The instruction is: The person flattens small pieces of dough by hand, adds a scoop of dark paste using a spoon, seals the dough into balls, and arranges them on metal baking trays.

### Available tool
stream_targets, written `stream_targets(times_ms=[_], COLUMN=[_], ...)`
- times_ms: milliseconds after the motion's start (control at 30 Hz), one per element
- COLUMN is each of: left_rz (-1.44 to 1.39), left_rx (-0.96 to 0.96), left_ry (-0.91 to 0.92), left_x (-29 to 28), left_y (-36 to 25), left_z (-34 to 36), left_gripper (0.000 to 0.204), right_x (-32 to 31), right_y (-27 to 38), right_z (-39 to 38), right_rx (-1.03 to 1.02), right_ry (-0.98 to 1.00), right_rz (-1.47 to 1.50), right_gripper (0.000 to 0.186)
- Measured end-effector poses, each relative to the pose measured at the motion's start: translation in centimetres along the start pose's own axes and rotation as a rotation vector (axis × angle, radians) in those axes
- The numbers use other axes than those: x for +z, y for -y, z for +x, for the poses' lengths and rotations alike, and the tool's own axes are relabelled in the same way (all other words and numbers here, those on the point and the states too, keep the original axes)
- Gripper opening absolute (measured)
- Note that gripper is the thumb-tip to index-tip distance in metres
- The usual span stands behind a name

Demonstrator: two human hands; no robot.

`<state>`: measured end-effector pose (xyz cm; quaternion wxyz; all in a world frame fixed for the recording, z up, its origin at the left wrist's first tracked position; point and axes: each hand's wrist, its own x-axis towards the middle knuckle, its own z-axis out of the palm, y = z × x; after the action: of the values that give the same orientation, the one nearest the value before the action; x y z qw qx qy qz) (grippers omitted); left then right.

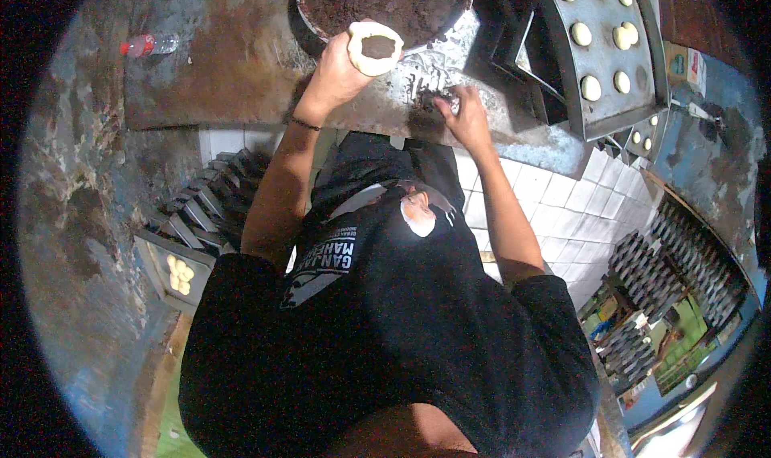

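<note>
In my left hand (337,74) lies a flattened round of pale dough (362,61), with a dab of dark brown filling (377,47) at its middle. The fingers cup the dough from the side and beneath, and are partly hidden by it. My right hand (466,121) is over the worktable near its front edge, thumb and fingers apart, with nothing visible in it. Beyond both hands stands a wide round basin (469,8) of dark brown crumbly filling (365,7). Pale smears and dark crumbs (426,97) mark the table beside my right hand.
On the right a metal tray (604,121) carries several dough balls (581,34), atop other trays (526,56). A clear plastic bottle (163,44) with a red label lies at the left. Below left, another tray (191,304) holds dough pieces (179,275) near stacked metal pans (201,213).
</note>
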<state>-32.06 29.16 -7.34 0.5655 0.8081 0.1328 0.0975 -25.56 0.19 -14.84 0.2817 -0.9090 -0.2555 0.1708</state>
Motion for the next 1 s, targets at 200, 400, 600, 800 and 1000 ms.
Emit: stream_targets(times_ms=[200,400,600,800,1000], left_rz=[-0.063,-0.231,-0.415,-0.116,-0.654], left_rx=[-0.046,0.05,-0.006,-0.045,-0.105], left_ry=[0.299,0.409,0.385,0.299,0.267], left_x=[0.2,-1.1,-2.8,-3.4,-4.2], left_y=[-4.7,-6.1,-8.9,-9.1,-10.3], left_z=[1.1,2.4,1.1,0.6,-0.4], left_gripper=[0.042,0.052,0.048,0.043,0.039], right_x=[-12.6,-14.7,-13.5,-13.4,-14.1], right_y=[15.8,16.9,16.6,19.4,19.5], right_z=[5.5,6.1,6.2,5.8,6.3], right_rx=[-0.508,-0.439,-0.23,-0.397,-0.2], right_ry=[0.039,0.028,0.052,-0.051,0.036], right_rz=[0.244,0.364,0.648,0.297,0.695], right_gripper=[0.081,0.05,0.039,0.042,0.028])
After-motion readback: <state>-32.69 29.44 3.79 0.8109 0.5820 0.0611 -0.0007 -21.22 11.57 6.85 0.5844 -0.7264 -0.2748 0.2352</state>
